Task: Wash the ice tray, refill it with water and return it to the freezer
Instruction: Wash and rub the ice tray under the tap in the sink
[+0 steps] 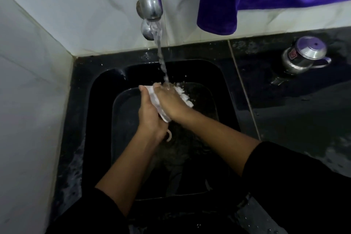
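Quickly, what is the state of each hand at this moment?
Left hand: closed, grips the ice tray.
Right hand: lies over the ice tray; whether its fingers curl round it cannot be told.
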`<state>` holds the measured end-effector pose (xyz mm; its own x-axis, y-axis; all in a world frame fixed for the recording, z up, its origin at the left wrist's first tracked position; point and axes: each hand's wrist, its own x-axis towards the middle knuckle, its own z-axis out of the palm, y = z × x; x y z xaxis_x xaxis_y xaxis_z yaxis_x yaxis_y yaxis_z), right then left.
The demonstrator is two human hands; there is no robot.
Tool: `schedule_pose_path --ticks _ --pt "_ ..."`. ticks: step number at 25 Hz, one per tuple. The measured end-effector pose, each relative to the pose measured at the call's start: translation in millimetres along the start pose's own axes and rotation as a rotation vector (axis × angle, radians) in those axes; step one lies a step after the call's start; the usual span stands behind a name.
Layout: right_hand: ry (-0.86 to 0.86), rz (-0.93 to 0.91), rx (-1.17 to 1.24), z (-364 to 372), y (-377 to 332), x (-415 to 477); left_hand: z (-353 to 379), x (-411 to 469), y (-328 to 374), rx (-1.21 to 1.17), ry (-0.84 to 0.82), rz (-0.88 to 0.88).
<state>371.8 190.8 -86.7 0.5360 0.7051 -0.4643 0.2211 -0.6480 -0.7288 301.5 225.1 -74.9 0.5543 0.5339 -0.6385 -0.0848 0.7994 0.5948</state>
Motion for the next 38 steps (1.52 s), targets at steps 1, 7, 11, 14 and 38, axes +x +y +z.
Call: schedule_pose_path --ticks 1,7,11,14,38 --pt "-0.028 -0.076 0.098 1 -1 -7 -1 3 2 -0.026 0.012 0.014" --pt "0.071 0.173 0.04 -21 11 20 6 -11 -9 0.041 -0.053 -0.047" --pt "-0.002 -0.05 0.03 -2 -2 -6 3 2 2 -0.023 -0.033 -0.007" --pt "0.107 0.122 0.144 -36 22 19 12 -16 -6 0.046 -0.138 -0.101" --pt "-0.007 0.109 0.247 -17 3 -31 0 2 -2 -0.014 -0.011 0.006"
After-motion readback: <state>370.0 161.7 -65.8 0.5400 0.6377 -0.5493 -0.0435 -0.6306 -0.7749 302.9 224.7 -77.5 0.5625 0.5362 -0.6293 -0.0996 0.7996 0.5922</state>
